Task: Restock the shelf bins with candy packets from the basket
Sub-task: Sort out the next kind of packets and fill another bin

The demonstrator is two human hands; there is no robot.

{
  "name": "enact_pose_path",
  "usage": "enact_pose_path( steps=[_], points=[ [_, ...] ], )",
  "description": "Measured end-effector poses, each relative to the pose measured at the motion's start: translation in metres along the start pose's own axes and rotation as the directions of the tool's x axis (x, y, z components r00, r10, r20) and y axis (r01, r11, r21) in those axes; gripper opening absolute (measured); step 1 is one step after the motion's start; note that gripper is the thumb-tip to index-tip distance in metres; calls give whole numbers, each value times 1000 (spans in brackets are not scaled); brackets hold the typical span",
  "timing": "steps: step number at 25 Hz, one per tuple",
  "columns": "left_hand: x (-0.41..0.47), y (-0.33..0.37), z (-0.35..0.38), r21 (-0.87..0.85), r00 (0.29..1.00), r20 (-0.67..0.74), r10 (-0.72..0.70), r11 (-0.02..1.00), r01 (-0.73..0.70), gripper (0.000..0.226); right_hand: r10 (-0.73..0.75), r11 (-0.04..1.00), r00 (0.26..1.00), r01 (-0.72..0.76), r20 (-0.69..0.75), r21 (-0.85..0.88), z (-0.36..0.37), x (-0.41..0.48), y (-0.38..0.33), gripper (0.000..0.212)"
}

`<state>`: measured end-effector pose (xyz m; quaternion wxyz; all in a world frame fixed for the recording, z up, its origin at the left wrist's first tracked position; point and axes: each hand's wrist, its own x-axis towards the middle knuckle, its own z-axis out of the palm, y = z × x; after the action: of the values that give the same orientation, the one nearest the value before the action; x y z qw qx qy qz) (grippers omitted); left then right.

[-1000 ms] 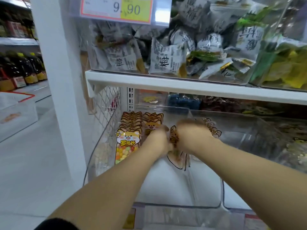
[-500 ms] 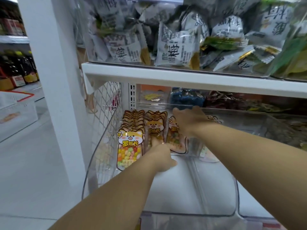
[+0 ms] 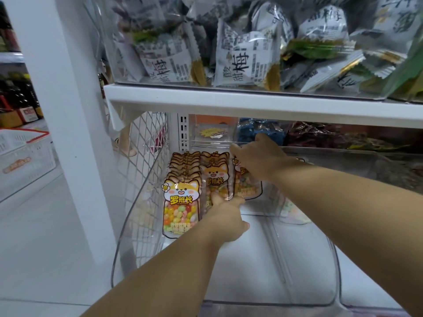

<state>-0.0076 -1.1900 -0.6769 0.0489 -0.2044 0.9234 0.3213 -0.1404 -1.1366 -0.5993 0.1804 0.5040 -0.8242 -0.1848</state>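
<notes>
Standing in the clear bin point(image 3: 247, 266) at centre frame, candy packets point(image 3: 214, 179) are pressed by straight fingers of the left hand point(image 3: 225, 217); the rightmost row is covered by the right hand point(image 3: 258, 161), grip not discernible.

Left hand point(image 3: 225, 216), right hand point(image 3: 258, 161) touching candy packets point(image 3: 180, 202)
</notes>
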Motion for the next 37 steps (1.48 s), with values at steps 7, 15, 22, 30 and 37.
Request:
enact_pose_path(
  steps=[7,15,22,30,37],
  points=[
    [-4,3,-5,-7,998,45,-36,999,36,68,250,966,968,-252,30,57,-5,-5,-15,54],
    [-20,23,-10,132,987,126,-96,988,80,77,269,783,891,-423,365,457,-6,-28,-42,98],
    [-13,10,-8,154,982,164,-91,986,66,91,186,900,948,-269,257,342,2,-28,-43,96],
    [-17,7,-25,52,995,95,19,998,-24,77,284,854,958,-275,49,442,-14,-22,-33,66],
    [-31,-27,-50,709,926,-347,148,687,156,79,162,888,984,-178,74,424,-9,8,-35,108]
  ],
)
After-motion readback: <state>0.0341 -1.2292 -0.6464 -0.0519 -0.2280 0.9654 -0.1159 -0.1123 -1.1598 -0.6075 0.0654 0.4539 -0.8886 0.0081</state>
